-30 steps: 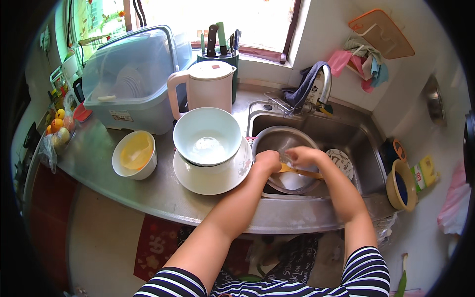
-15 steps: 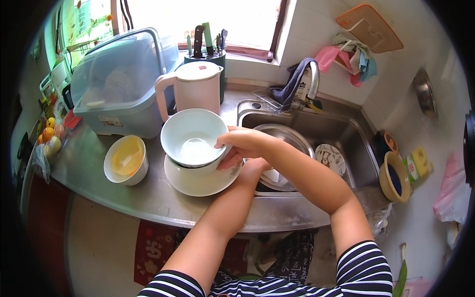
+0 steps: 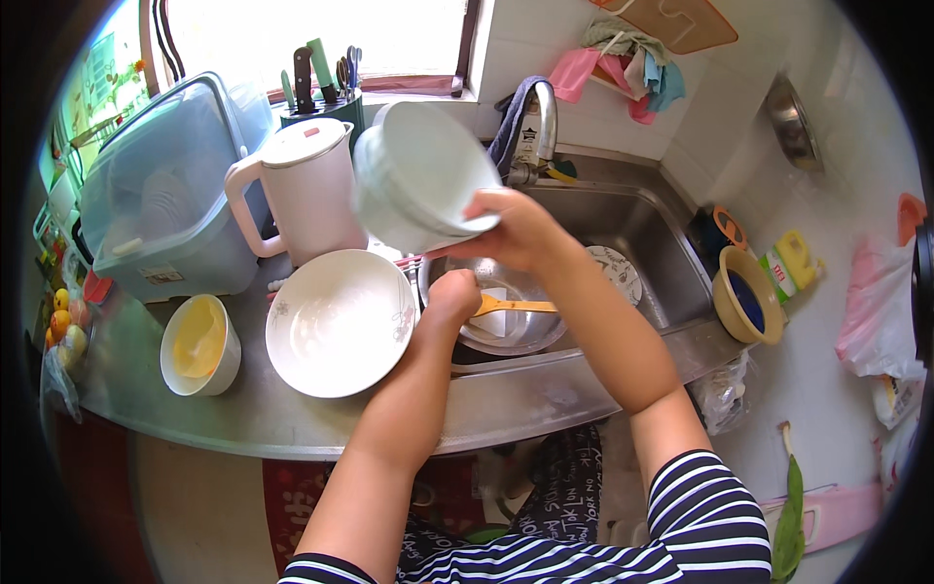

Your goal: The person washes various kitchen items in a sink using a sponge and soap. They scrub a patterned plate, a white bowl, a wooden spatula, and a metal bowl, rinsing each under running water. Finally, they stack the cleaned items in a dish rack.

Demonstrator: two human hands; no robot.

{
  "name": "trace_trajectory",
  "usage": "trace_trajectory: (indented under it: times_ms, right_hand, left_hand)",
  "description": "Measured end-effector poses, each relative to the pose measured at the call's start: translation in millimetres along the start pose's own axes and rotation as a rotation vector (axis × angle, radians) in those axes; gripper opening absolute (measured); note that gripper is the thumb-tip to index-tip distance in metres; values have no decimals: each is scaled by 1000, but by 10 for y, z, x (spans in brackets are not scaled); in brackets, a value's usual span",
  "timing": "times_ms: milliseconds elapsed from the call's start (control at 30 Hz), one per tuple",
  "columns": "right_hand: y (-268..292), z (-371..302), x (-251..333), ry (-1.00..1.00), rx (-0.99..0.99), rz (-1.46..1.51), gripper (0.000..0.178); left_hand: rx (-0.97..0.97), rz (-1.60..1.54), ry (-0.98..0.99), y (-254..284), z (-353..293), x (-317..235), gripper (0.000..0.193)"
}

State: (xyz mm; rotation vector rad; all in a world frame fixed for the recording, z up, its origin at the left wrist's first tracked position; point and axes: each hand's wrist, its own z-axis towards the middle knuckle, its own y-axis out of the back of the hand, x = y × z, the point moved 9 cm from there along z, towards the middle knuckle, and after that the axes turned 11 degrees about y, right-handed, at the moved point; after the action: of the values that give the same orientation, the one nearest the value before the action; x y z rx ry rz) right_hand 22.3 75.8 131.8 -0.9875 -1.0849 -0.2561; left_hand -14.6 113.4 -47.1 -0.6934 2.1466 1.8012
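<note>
Pale green, a bowl (image 3: 426,180) hangs tilted in the air between the pink jug (image 3: 313,195) and the tap (image 3: 548,127). On my feed the right hand's (image 3: 511,232) fingers are clamped on its near right rim; blur keeps me from telling whether a second bowl nests outside it. Nearer, I have the left hand (image 3: 454,297) wrapped round a wooden utensil (image 3: 525,306), which reaches right over the metal basin (image 3: 530,333) in the sink's (image 3: 671,258) left part. Left of that forearm, a wide white dish (image 3: 341,326) sits on the table (image 3: 233,419).
</note>
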Motion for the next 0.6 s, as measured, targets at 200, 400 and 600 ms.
trace_trajectory:
  times_ms: [200, 400, 600]
  right_hand:
    - [1268, -470, 233, -20, -201, -277, 58]
    - [2341, -714, -369, -381, -279, -306, 58]
    - [2179, -756, -561, -576, -153, -369, 51]
  left_hand:
    - [-381, -148, -18, 277, -3, 33, 26]
    - [-533, -699, -34, 500, 68, 157, 25]
    - [-395, -858, 74, 485, 109, 196, 32]
